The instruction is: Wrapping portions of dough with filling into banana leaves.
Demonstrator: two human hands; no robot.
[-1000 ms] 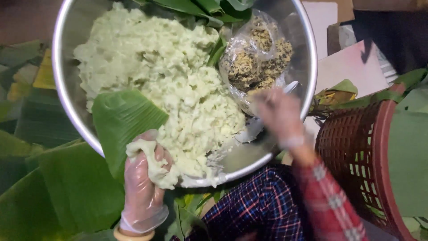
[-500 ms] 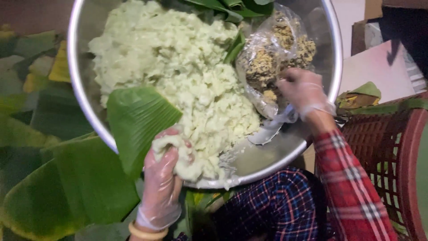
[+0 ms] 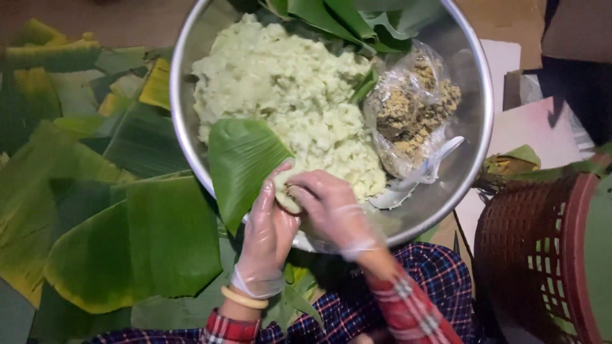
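Left hand: the left hand (image 3: 268, 232), in a clear disposable glove, is cupping a small pale green lump of sticky dough (image 3: 285, 191) in its palm, fingers curling up around it.
Right hand: the right hand (image 3: 331, 207), also gloved, is pressing its fingertips onto the top of the lump; the fingers are bending closed against the dough.
Dough lump: it is sitting between both hands, just over the near rim of the large round stainless steel bowl (image 3: 472, 159).
Leaf piece: a folded green banana leaf piece (image 3: 242, 162) is lying against the left hand, overlapping the bowl's near-left rim.
Bowl contents: a heap of pale green dough (image 3: 287, 95) is filling the bowl's left half; a clear plastic bag of brown crumbly filling (image 3: 411, 108) is lying in its right half; dark green leaves (image 3: 338, 19) are resting at the far edge.
Left of bowl: broad green banana leaves (image 3: 127, 242) are spreading out.
Right of bowl: a dark red woven plastic basket (image 3: 535, 255) is standing near.
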